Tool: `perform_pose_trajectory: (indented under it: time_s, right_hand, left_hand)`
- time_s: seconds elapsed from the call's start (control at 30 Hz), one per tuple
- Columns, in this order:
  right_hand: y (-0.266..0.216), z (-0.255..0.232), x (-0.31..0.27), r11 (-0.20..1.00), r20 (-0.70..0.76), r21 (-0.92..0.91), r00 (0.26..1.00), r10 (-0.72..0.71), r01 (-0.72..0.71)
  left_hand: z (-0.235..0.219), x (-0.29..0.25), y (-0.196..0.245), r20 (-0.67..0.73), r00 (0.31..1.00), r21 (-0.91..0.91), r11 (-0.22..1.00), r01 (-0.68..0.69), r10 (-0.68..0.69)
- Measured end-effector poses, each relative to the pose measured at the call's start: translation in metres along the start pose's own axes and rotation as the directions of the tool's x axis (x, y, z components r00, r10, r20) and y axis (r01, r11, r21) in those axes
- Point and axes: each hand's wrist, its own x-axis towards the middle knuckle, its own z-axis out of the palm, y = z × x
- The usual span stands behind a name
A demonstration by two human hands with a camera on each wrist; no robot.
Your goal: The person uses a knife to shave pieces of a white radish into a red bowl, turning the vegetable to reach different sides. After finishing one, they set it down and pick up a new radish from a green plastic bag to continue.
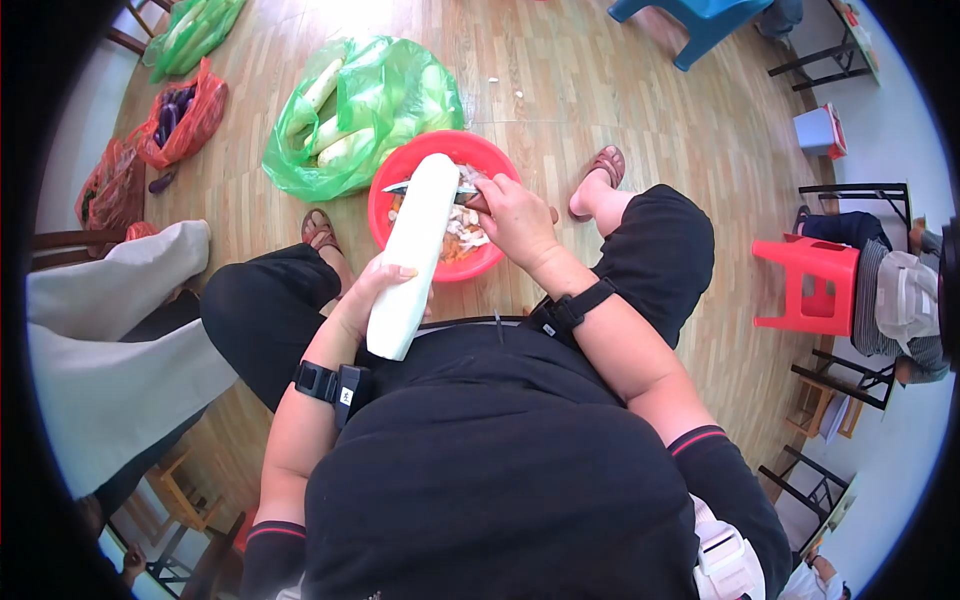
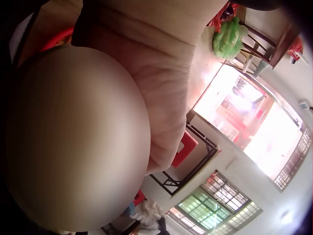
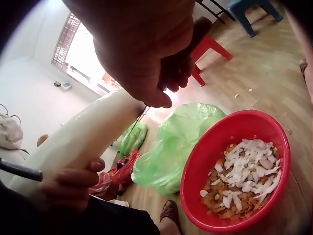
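Note:
A long, peeled white radish (image 1: pixel 415 255) slants up from the lap over the red basin. My left hand (image 1: pixel 372 290) grips it round its lower half, thumb across the top. In the left wrist view the radish's blurred round end (image 2: pixel 78 142) fills much of the picture beside the palm. My right hand (image 1: pixel 520 222) holds a knife (image 1: pixel 474 201) by its brown handle, which sticks out behind the fist (image 3: pixel 146 54) in the right wrist view. Its blade passes behind the upper radish, and the tip shows on the left side. The red basin (image 3: pixel 234 120) holds white and orange peelings (image 3: pixel 249 166).
Beyond the basin lies a green plastic bag (image 1: pixel 375 90) of white radishes. Red bags (image 1: pixel 205 115), one with eggplants, and another green bag (image 1: pixel 190 40) are at the far left. A pale cloth (image 1: pixel 120 350) hangs at the left; a red stool (image 1: pixel 810 280) stands at the right.

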Motion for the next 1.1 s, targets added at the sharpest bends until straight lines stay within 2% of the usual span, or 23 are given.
perform_pose_trajectory:
  time_s: [0.1, 0.17, 0.23, 0.27, 0.33, 0.47, 0.53, 0.57, 0.63, 0.67, 0.73, 0.87, 0.93, 0.97, 1.03, 1.1]
  right_hand:
    - [0.003, 0.004, -0.002, 0.998, 0.016, -0.016, 0.998, -0.056, 0.056]
    - [0.009, 0.008, -0.005, 0.995, 0.001, -0.019, 0.996, -0.093, 0.093]
    - [0.015, 0.010, -0.008, 0.998, 0.114, -0.036, 0.993, -0.040, 0.045]
    - [0.018, 0.010, -0.009, 0.999, 0.112, -0.036, 0.993, -0.034, 0.038]
    - [0.024, 0.010, -0.010, 0.991, 0.279, -0.083, 0.952, 0.123, -0.104]
    - [0.037, 0.019, -0.012, 0.981, 0.199, -0.067, 0.961, 0.190, -0.180]
    - [0.039, 0.020, -0.011, 0.953, 0.205, 0.047, 0.937, 0.285, -0.300]
    - [0.040, 0.020, -0.010, 0.953, 0.200, 0.047, 0.937, 0.285, -0.299]
    - [0.032, 0.011, -0.004, 0.905, 0.183, 0.267, 0.940, 0.289, -0.330]
    - [0.027, 0.007, -0.002, 0.907, 0.179, 0.266, 0.941, 0.287, -0.327]
    - [0.018, 0.004, 0.002, 0.814, 0.127, 0.508, 0.959, 0.253, -0.282]
    - [0.014, 0.009, 0.007, 0.743, 0.109, 0.626, 0.969, 0.220, -0.239]
    - [0.005, -0.004, 0.009, 0.394, 0.361, 0.807, 0.896, 0.260, -0.439]
    - [0.007, -0.003, 0.009, 0.395, 0.359, 0.808, 0.897, 0.259, -0.438]
    - [0.013, 0.000, 0.008, 0.251, 0.466, 0.825, 0.861, 0.202, -0.506]
    - [0.016, 0.005, 0.008, 0.262, 0.481, 0.805, 0.844, 0.237, -0.532]
  left_hand:
    - [0.003, -0.001, 0.001, -0.049, 0.998, 0.083, 0.996, -0.038, 0.042]
    - [0.005, -0.002, 0.002, -0.061, 0.996, 0.075, 0.996, -0.054, 0.059]
    - [0.004, -0.001, 0.001, -0.069, 0.995, 0.069, 0.995, -0.072, 0.077]
    - [0.002, 0.000, 0.000, -0.079, 0.993, 0.057, 0.995, -0.084, 0.089]
    - [-0.002, 0.001, 0.000, -0.087, 0.991, 0.049, 0.994, -0.095, 0.098]
    - [-0.003, 0.001, -0.001, -0.109, 0.989, 0.021, 0.995, -0.095, 0.097]
    - [-0.003, 0.001, -0.001, -0.119, 0.988, 0.019, 0.995, -0.098, 0.100]
    - [-0.003, 0.000, -0.001, -0.106, 0.990, 0.007, 0.995, -0.096, 0.096]
    - [-0.001, 0.000, 0.001, -0.088, 0.991, -0.003, 0.995, -0.097, 0.096]
    - [0.001, -0.002, 0.002, -0.106, 0.990, -0.010, 0.995, -0.096, 0.094]
    - [0.002, -0.003, 0.001, -0.125, 0.987, -0.018, 0.995, -0.100, 0.097]
    - [-0.004, -0.001, 0.001, -0.050, 0.994, -0.011, 0.995, -0.097, 0.096]
    - [-0.004, -0.002, 0.000, -0.013, 0.995, 0.008, 0.995, -0.103, 0.103]
    - [-0.003, -0.004, 0.001, -0.025, 0.997, -0.010, 0.998, -0.069, 0.069]
    - [-0.003, -0.004, 0.001, -0.036, 0.999, -0.028, 0.999, -0.037, 0.036]
    - [-0.006, -0.003, -0.001, 0.026, 0.999, -0.054, 0.998, -0.026, 0.028]
